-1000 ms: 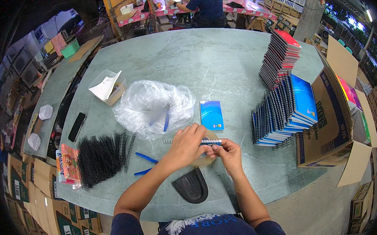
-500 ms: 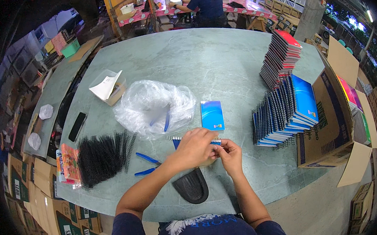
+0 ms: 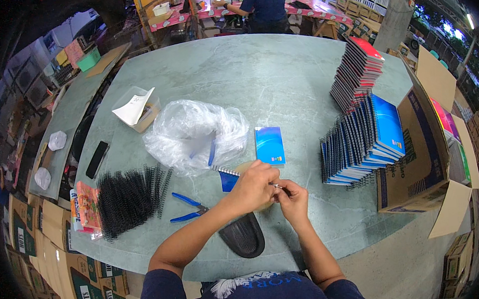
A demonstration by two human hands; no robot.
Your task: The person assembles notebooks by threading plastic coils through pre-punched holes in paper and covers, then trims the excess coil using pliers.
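Observation:
My left hand (image 3: 255, 186) is closed over a small blue notebook (image 3: 229, 181), covering most of it. Along the notebook's upper edge runs a spiral coil (image 3: 222, 170), its loose end sticking out at the left. Fingertips of my right hand (image 3: 293, 200) pinch together at the coil's other end, right beside the left hand. A rounded tan object (image 3: 244, 167) shows partly behind my left hand; its kind is hidden. Just beyond lies another blue notebook (image 3: 270, 146), flat. Blue-handled pliers (image 3: 189, 207) rest left of my forearm, and a black ribbed pad (image 3: 243, 237) lies below my hands.
Black spiral coils (image 3: 129, 201) are heaped at left, near a black phone (image 3: 97, 160). A clear plastic bag (image 3: 186, 136) and a plastic tub (image 3: 149, 118) stand farther back. Stacked blue notebooks (image 3: 361, 144), red ones (image 3: 358, 69) and an open carton (image 3: 412, 154) fill the right side.
The notebook in my hands has turned so its coil edge slants down to the right. My left hand has shifted slightly and covers more of the coil's right end.

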